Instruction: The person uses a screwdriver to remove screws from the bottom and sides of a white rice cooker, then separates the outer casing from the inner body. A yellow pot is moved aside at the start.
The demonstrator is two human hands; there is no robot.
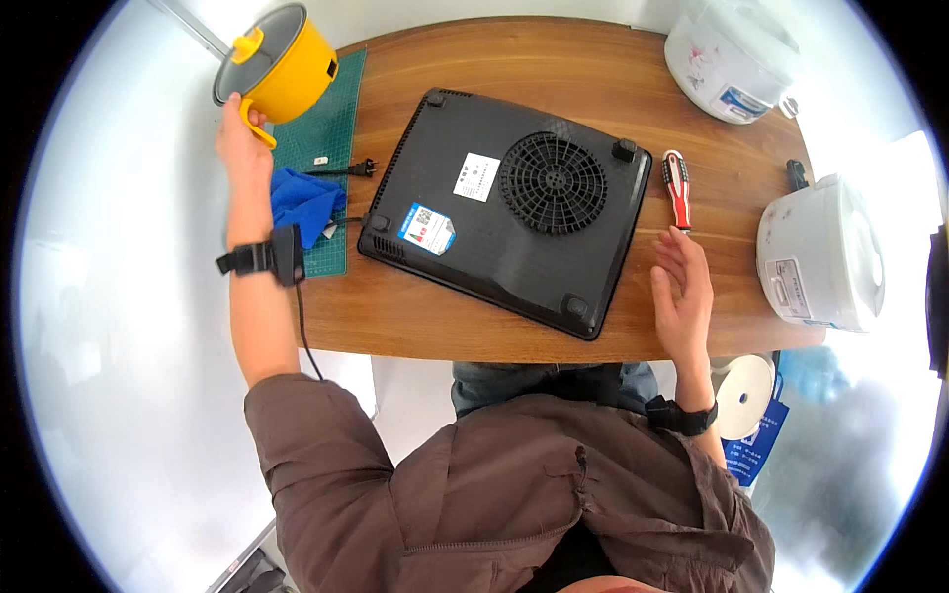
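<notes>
Left hand (242, 143) and right hand (682, 282) are well apart; the left has its fingers wrapped round the yellow handle (259, 129) of a yellow cooking pot (304, 81), while the right holds nothing, its fingers loosely extended and its thumb spread away from them. The pot is tilted at the far left of the wooden table (415, 321), over the far end of a green cutting mat (341, 119), with its grey lid (279, 32) on; whether its base touches the mat cannot be told.

The right fingertips are at the near end of a red, white and black screwdriver handle (676, 183), though contact cannot be made out; it lies just beside the right edge of a black induction cooker (465, 262); the cooker rests upside down in the middle of the table, its round fan grille (555, 183), feet and two stickers facing up.

A blue cloth (301, 203) lies on the mat, partly behind the left forearm; near it a black power plug (363, 168) points toward the cooker; two white rice cookers (707, 64) (816, 252) stand along the right side of the table; both wrists wear black straps.
</notes>
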